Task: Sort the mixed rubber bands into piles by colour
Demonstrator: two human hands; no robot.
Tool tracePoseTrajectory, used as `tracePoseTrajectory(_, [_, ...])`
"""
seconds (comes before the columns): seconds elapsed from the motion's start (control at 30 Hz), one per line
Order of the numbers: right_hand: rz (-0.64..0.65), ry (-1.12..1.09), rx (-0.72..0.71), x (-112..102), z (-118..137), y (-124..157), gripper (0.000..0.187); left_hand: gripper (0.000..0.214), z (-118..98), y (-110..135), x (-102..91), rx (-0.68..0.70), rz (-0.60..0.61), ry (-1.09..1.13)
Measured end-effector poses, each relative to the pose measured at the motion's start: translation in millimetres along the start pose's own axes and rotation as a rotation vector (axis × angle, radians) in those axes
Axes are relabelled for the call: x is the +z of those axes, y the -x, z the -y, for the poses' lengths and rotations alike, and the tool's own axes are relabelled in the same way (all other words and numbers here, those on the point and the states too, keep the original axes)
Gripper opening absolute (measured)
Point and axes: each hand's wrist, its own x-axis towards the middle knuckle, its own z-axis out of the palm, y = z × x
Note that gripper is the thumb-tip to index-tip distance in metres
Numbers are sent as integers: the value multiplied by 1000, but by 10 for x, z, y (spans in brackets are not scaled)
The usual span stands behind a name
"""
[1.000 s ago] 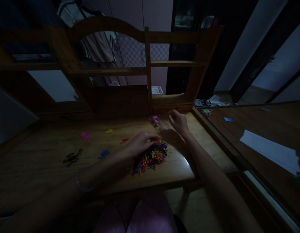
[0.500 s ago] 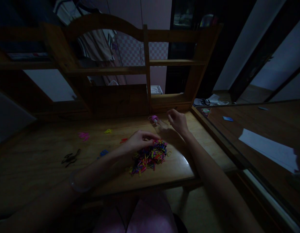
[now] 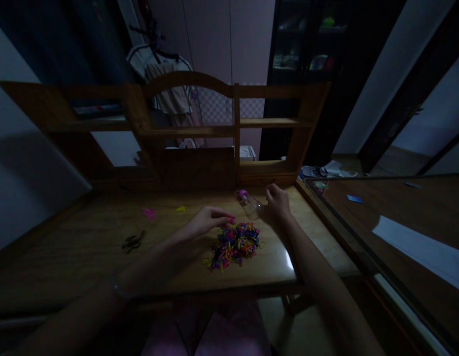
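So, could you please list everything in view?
pile: one, multicoloured small pieces, desk, between forearms
pink group: one, pink, desk's left
yellow group: one, yellow, left of bottle
dark group: one, blackish, desk's left
bottle: one, clear with pink cap, beyond pile
desk: one, brown, beneath hands
shelf unit: one, brown, desk's back
clothes: count unclear, pale, behind shelf unit
wardrobe: one, pink, behind
cabinet: one, black, behind
clutter: count unclear, whitish, right background
side table: one, brown, right
card: one, blue, side table
paper: count unclear, white, side table
bangle: one, pale, left wrist
left hand: one, over pile, pinching pink piece
right hand: one, curled, near bottle
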Motion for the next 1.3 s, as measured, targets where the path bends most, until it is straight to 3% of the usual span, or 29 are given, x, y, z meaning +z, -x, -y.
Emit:
tracePoseTrajectory(0.17, [-2,-10,31,10,-41,13,26,35,40,528,-281,34,-252,-109])
tracePoseTrajectory(0.37, [4,-29,80,-5,-160,-24,32,31,632,1385,-843,-89,-662,-317])
tracePoseTrajectory(0.47, [7,-24,104,11,-219,-51,34,29,803,1535,-1075,-122,-758,-351])
tracePoseTrajectory(0.6, [5,-1,123,43,-263,-61,33,26,657,1180,-1098,-50,-675,-502])
tracePoseTrajectory(0.73, [11,22,137,56,-303,-67,32,33,469,618,-905,106,-431,-713])
tracePoseTrajectory(0.8, [19,28,146,57,-325,-73,33,40,466,459,-821,178,-334,-751])
tracePoseTrajectory(0.9, [22,37,156,55,-349,-75,34,46,524,413,-773,230,-236,-739])
tracePoseTrajectory(1.0, [22,43,158,54,-354,-66,34,46,582,459,-797,203,-224,-707])
tracePoseTrajectory(1.17, [41,39,150,61,-323,-41,35,19,623,426,-830,123,-235,-702])
tracePoseTrajectory(1.3, [41,40,154,54,-306,-25,34,15,599,339,-841,150,-203,-651])
